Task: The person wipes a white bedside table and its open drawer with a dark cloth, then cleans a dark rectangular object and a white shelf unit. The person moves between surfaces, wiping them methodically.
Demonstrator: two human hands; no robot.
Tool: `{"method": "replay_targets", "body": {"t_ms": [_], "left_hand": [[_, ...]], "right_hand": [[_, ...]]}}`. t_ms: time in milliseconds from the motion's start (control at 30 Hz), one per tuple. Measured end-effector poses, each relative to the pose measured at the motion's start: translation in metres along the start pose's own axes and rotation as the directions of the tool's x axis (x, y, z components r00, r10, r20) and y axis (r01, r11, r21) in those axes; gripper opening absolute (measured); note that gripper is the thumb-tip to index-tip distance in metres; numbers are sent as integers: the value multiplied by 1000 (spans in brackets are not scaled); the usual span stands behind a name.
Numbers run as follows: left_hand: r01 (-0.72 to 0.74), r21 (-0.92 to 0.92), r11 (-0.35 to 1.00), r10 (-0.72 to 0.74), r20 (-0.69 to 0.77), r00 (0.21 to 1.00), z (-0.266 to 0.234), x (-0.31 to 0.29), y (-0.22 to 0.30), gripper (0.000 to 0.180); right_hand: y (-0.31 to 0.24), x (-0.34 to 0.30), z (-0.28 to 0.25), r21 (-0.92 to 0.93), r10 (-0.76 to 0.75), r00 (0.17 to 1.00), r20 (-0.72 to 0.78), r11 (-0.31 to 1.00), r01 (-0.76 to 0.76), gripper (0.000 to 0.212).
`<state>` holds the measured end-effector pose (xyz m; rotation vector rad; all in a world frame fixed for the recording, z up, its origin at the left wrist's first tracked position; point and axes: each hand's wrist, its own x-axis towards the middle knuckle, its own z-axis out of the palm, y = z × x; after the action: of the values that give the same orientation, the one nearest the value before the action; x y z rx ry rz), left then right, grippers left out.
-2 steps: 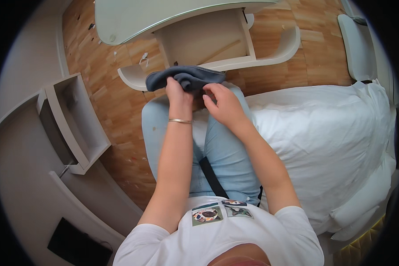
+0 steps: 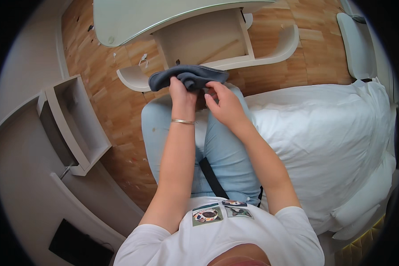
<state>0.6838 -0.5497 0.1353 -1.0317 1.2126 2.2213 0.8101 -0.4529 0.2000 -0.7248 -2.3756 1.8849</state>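
Note:
A dark grey-blue cloth [image 2: 199,72], bunched in its middle, hangs over my knees just in front of the drawer. My left hand [image 2: 182,92], with a thin bracelet at the wrist, is closed on its near folds; most of those fingers are hidden by the fabric. At the cloth's right end, my right hand [image 2: 225,103] has its curled fingertips against the edge, thumb a little apart. Both forearms reach forward over my light blue jeans [image 2: 228,155].
Ahead stands a white glass-topped desk [image 2: 142,17] with an open drawer [image 2: 199,37]. A white-sheeted bed [image 2: 314,142] lies to the right. At left, an open-fronted white cabinet drawer [image 2: 82,119] juts out. White scraps [image 2: 143,57] litter the wooden floor [image 2: 106,93].
The cloth and my left hand have shifted slightly right. My right fingers now reach onto the cloth's right edge, where before they were just beside it.

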Motion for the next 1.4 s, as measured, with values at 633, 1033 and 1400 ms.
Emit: {"method": "replay_targets", "body": {"t_ms": [633, 1033, 1400], "left_hand": [[-715, 671, 196, 27, 725, 688, 82, -57, 18, 32], [-821, 465, -332, -120, 842, 525, 67, -22, 3, 36], [-836, 372, -403, -172, 866, 469, 72, -23, 2, 39]], "right_hand": [[93, 102, -79, 575, 438, 461, -771, 790, 210, 48], [59, 116, 51, 945, 758, 638, -138, -92, 314, 55], [81, 127, 0, 889, 728, 671, -141, -205, 410, 53]]}}
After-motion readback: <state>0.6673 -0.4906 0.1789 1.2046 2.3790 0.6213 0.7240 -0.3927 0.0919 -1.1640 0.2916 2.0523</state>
